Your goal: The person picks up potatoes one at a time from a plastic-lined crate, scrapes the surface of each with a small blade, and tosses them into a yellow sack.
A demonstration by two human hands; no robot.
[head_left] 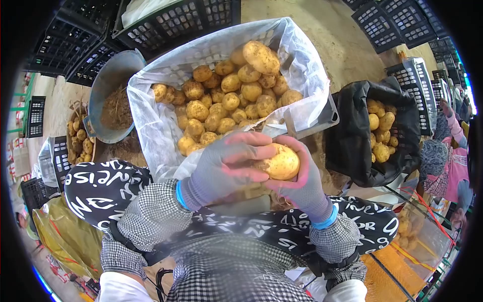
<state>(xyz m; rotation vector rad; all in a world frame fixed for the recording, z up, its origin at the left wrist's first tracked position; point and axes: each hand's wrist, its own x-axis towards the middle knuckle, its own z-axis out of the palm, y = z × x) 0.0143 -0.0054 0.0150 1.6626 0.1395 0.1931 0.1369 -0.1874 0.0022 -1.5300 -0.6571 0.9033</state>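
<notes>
potato [283, 162]: dead centre, long axis roughly 9 to 3
left hand [221, 168]: gripping it from 9 o'clock, fingers over the top
right hand [302, 189]: cupping it from 5 o'clock, pretty much underneath
bag-lined crate [307, 65]: heaped with spuds, 12 o'clock

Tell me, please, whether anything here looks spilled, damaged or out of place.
Nothing stands out. The left hand and right hand hold one potato at the near edge of the white-lined crate; other potatoes lie inside it and inside the black-lined crate, and the soil sits in the metal tub.
</notes>
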